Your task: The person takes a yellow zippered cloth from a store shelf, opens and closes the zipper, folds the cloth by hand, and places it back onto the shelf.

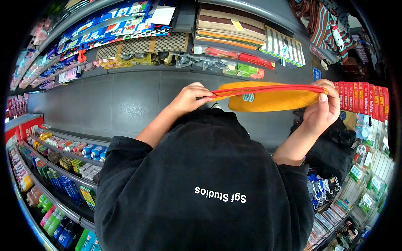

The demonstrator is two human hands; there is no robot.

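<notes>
A pair of yellow-orange slippers or insoles with red edging is stretched out level in front of my chest; its exact kind is hard to tell. A small pale label shows on its yellow face. My left hand pinches the narrow end of the item between thumb and fingers. At the opposite end, my right hand grips the red edge, with the thumb in front and fingers behind.
Ahead stands a shelf with stacked mats and packaged goods. Lower left are shelves of bottles and boxes. Red packages and hanging packets line the right. Grey tiled floor lies between the shelves.
</notes>
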